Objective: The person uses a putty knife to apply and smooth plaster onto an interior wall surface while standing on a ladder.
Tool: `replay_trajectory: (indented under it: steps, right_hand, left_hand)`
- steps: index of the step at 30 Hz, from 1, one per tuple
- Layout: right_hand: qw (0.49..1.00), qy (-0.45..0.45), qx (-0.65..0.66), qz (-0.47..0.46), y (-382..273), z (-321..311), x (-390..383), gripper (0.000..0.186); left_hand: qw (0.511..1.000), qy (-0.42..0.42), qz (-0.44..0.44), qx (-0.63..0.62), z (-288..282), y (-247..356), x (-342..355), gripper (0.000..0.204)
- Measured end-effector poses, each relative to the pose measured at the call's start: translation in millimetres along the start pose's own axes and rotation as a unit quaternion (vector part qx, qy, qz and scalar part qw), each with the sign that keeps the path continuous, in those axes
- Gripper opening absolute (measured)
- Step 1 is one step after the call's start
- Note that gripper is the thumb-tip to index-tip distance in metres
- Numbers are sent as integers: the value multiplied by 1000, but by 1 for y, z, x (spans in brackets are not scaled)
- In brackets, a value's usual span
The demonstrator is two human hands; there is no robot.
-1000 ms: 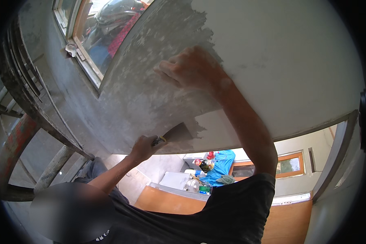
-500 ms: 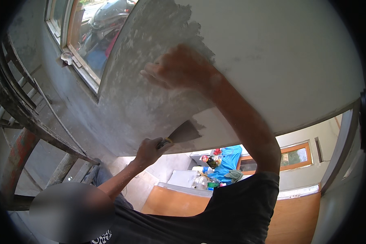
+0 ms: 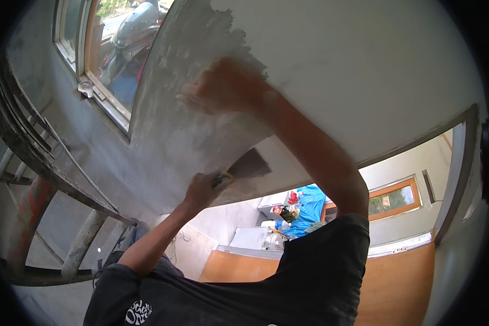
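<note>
My left hand (image 3: 202, 190) is wrapped round the handle of a putty knife (image 3: 248, 164), dark with a bit of yellow. Its wide grey blade points up and right over the wall surface, near that surface's lower edge. Whether the blade touches it I cannot tell. Higher up, my right hand (image 3: 225, 89) is curled and motion-blurred close to the wall (image 3: 337, 65). What its fingers hold, if anything, is hidden. Around both hands the wall carries a darker, mottled grey coat (image 3: 193, 49) with a ragged edge against the paler part on the right.
A window (image 3: 111, 60) opens at upper left, with a pale crumpled thing (image 3: 85, 88) on its ledge. Worn ladder-like bars (image 3: 54, 179) curve along the left. Below the wall's edge are a blue plastic sheet (image 3: 309, 209), jars and bottles, and an orange-brown panel (image 3: 239, 267).
The view has shifted slightly, with the window now further left. My left hand and the putty knife sit a little higher and further right; my right hand is slightly further left and more blurred.
</note>
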State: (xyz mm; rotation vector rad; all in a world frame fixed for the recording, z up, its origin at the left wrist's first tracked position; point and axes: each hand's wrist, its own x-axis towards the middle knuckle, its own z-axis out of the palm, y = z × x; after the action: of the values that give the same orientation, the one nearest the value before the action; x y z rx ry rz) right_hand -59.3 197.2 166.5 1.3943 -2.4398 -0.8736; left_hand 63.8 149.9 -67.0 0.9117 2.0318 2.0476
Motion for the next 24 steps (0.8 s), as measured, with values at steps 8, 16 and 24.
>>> replay_trajectory:
  steps: [8, 16, 24]
  right_hand:
    - [998, -49, 8, 23, -4, -4, -3, 35]
    - [999, -42, 0, 25, -4, -10, 5, 33]
    - [1000, -20, -10, 14, -3, -7, 7, 35]
  left_hand:
    - [995, -55, -70, 35, -10, 3, -7, 38]
    - [995, -33, -95, 28, -10, -21, -23, 35]
    - [991, -45, -115, 46, -25, -18, -26, 37]
